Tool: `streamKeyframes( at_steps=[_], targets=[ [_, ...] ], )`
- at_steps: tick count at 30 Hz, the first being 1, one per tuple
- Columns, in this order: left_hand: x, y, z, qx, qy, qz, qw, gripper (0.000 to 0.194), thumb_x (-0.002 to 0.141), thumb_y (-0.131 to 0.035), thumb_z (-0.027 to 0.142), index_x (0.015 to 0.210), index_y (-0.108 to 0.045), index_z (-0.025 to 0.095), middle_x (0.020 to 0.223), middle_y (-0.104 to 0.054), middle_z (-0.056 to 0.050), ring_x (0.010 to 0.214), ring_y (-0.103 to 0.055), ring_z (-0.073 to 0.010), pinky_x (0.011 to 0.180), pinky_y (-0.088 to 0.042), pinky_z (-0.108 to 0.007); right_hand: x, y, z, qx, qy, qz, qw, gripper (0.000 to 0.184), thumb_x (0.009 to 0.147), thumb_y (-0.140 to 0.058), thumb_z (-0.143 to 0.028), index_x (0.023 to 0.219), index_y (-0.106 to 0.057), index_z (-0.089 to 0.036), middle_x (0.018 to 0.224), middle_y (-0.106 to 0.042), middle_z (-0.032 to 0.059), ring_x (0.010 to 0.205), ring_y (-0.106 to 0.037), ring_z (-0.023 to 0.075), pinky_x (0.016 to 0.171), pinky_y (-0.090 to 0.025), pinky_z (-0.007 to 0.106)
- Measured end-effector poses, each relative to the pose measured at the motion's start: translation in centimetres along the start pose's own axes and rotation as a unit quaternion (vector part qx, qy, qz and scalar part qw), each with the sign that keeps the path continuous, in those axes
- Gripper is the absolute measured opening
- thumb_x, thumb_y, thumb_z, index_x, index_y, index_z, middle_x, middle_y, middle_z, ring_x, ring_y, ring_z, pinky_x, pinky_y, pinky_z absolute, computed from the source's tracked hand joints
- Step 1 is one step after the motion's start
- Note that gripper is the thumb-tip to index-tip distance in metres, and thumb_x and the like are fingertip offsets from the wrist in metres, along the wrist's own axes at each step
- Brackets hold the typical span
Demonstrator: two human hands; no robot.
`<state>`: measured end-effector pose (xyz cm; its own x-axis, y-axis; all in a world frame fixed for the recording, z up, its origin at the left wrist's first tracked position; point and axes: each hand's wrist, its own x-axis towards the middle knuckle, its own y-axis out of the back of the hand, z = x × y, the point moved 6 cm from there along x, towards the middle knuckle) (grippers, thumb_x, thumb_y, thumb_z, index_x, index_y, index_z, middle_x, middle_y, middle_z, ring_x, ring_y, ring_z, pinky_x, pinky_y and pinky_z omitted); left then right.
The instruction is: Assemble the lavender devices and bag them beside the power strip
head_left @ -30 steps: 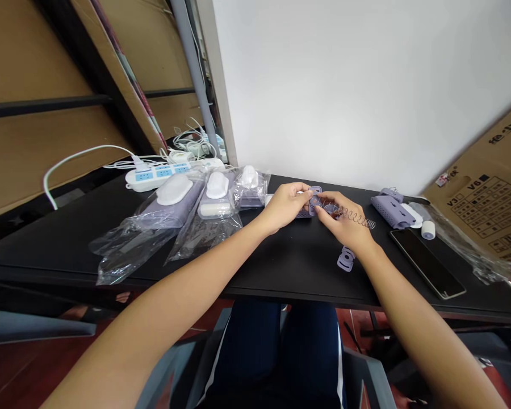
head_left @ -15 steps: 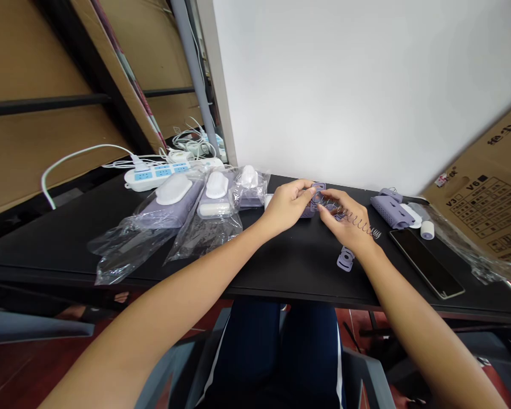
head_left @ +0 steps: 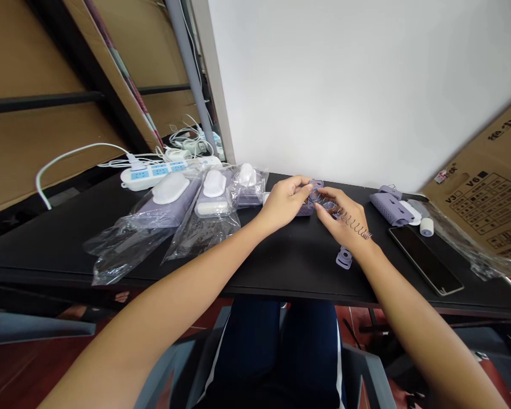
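Between finger and thumb, my left hand (head_left: pixel 284 200) pinches a small purple plastic plate (head_left: pixel 317 184). My right hand (head_left: pixel 344 218) is close beside it, with its fingers curled around the near end of a thin metal coil spring (head_left: pixel 351 222). The spring's front loop meets the plate, and its loose tail runs back over my right hand to the wrist. A similar purple plate (head_left: pixel 344 258) with a round hole lies on the table below my right hand. Behind my hands is a purple perforated housing (head_left: pixel 304 211), mostly hidden.
Several purple-and-white devices in clear plastic bags (head_left: pixel 170 210) lie to the left, near a power strip (head_left: pixel 170 170) with white cables. At right are a phone (head_left: pixel 426 259), a perforated purple shell (head_left: pixel 392 208), a white roll (head_left: pixel 426 227) and a cardboard box (head_left: pixel 481 199).
The spring's loose tail has swung slightly left and down, now lying near my right wrist. Both hands stay together at the plate; the view has shifted slightly.
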<state>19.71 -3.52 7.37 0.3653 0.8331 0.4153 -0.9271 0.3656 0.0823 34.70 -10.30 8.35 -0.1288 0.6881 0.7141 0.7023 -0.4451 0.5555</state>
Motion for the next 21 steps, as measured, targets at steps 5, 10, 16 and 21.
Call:
streamKeyframes(
  at_steps=[5, 10, 16, 21],
  targets=[
    [0.1, -0.2, 0.1, -0.072, 0.045, -0.008, 0.996, 0.019, 0.092, -0.068, 0.034, 0.098, -0.071, 0.016, 0.081, -0.067, 0.000, 0.071, -0.059, -0.0107, 0.071, -0.049, -0.024, 0.0, -0.1, 0.8, 0.064, -0.067, 0.001, 0.996, 0.033, 0.094, -0.069, -0.039, 0.125, -0.069, -0.029, 0.118, -0.078, 0.0050, 0.106, -0.075, 0.0241, 0.079, -0.066, 0.037],
    [0.0, -0.2, 0.2, -0.066, 0.072, -0.011, 0.995, 0.017, 0.095, -0.066, 0.032, 0.099, -0.070, 0.016, 0.076, -0.067, 0.000, 0.069, -0.063, -0.0115, 0.066, -0.049, -0.024, 0.0, -0.8, 1.9, 0.159, -0.118, -0.019, 0.980, 0.035, 0.094, -0.069, -0.045, 0.125, -0.069, -0.028, 0.120, -0.077, 0.0060, 0.111, -0.074, 0.0254, 0.074, -0.065, 0.036],
    [0.0, 0.2, -0.1, -0.016, 0.064, -0.008, 0.998, 0.013, 0.098, -0.061, 0.027, 0.097, -0.068, 0.016, 0.070, -0.066, 0.000, 0.067, -0.066, -0.0121, 0.063, -0.050, -0.023, 0.5, 0.2, 1.6, 0.095, -0.105, 0.033, 0.989, 0.032, 0.092, -0.072, -0.043, 0.120, -0.074, -0.027, 0.114, -0.073, 0.0076, 0.104, -0.071, 0.0242, 0.069, -0.062, 0.034],
    [0.0, 0.2, -0.3, -0.003, 0.072, -0.004, 0.997, 0.013, 0.097, -0.062, 0.028, 0.094, -0.068, 0.016, 0.070, -0.066, 0.000, 0.068, -0.068, -0.0130, 0.061, -0.051, -0.022, 0.5, 0.0, 2.2, 0.121, -0.114, 0.015, 0.986, 0.034, 0.092, -0.071, -0.043, 0.122, -0.073, -0.027, 0.111, -0.074, 0.0067, 0.105, -0.070, 0.0239, 0.071, -0.062, 0.034]
  ],
)
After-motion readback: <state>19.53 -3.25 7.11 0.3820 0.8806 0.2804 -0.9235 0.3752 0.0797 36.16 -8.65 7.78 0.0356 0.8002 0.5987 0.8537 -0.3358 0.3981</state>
